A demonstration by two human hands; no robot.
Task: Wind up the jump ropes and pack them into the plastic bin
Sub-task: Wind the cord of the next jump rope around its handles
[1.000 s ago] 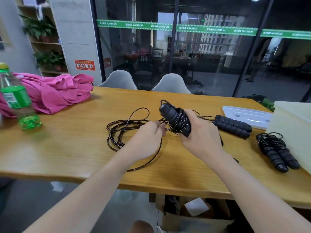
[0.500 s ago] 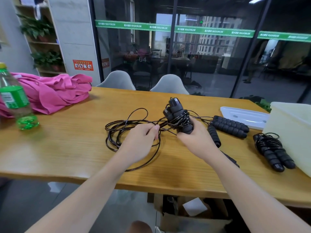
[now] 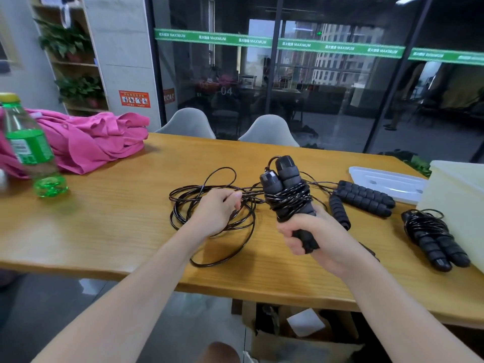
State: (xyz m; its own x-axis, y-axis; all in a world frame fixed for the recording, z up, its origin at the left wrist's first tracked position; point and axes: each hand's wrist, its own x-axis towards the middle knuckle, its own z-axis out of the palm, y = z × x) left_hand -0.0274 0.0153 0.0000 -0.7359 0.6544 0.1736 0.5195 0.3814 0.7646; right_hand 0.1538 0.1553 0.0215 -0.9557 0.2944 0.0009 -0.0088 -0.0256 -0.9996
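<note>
The right hand (image 3: 311, 234) grips the paired handles (image 3: 284, 184) upright; the left hand (image 3: 217, 212) pinches the loose cord (image 3: 209, 231). Steady tension should keep each wrap snug.

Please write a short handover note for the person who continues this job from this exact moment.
Right hand grips the two handles upright, cord partly wound round them. Left hand pinches the loose cord, much of it lying in loops on the table.
Done: one wound rope lies beside the plastic bin, not in it.
Left: finish this winding, wind the rope with handles lying behind, then put all in the bin. The lid is off.
</note>
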